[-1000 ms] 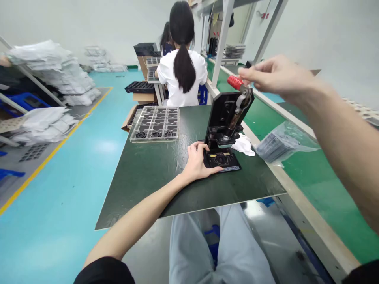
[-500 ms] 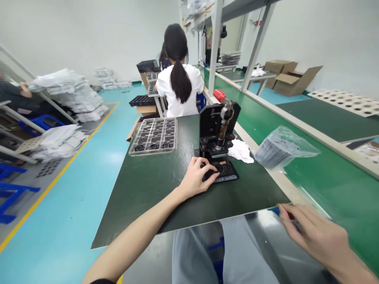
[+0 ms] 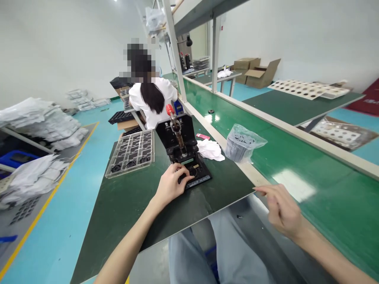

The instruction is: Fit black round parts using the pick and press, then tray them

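My left hand (image 3: 173, 182) reaches to the base of a black hand press (image 3: 183, 146), its thumb and fingers pinched at the left part of the plate; what lies between the fingertips is too small to make out. The press lever, with a red grip (image 3: 169, 109), stands upright. Near the table's front right corner is my right hand (image 3: 280, 209), its fingers curled and fingertips together; whatever they hold, if anything, is hidden. A clear tray (image 3: 130, 152) with black parts lies on the dark green table (image 3: 118, 221), left of the press.
A white cloth (image 3: 211, 150) and a pink item (image 3: 203, 136) lie right of the press. Beyond them, a plastic bag of dark parts (image 3: 240, 146) stands by the green conveyor (image 3: 296, 157). A person in a white shirt (image 3: 154, 98) sits ahead, back turned.
The view has turned right. The lever's red grip has swung from the right to above the press, now upright. My right hand has moved up from below the table corner, fingers more curled. My left hand stays at the press.
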The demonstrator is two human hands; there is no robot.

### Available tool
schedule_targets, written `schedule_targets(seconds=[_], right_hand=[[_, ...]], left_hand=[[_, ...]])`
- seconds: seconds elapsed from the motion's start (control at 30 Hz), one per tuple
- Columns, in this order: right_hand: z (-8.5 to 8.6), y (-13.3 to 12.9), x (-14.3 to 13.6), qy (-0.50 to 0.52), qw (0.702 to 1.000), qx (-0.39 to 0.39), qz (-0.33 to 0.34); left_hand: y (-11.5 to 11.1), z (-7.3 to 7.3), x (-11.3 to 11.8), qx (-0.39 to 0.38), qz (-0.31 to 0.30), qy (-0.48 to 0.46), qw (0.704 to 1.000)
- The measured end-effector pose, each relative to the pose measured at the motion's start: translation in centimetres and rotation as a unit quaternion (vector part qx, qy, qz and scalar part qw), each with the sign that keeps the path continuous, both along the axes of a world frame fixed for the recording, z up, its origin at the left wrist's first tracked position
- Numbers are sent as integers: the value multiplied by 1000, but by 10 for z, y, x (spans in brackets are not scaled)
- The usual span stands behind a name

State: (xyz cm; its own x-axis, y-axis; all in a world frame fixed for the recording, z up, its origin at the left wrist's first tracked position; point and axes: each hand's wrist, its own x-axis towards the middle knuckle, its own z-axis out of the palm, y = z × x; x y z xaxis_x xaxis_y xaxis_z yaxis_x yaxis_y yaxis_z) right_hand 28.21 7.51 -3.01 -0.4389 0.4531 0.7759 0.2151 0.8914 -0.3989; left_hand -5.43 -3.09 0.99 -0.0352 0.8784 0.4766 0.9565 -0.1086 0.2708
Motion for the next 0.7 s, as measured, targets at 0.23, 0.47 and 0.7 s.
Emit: schedule_targets(seconds=[0.23, 0.47, 0.7], right_hand=[[-2, 17, -2, 213, 921, -317, -73], [-12, 13, 2, 114, 949, -282, -86], [-2, -19, 26, 61, 966, -88, -234]], left_hand=[[4, 1, -1, 42, -100, 115, 987], [2, 0, -11, 37, -124, 194, 972], [-1, -5, -12, 44, -100, 218, 970]])
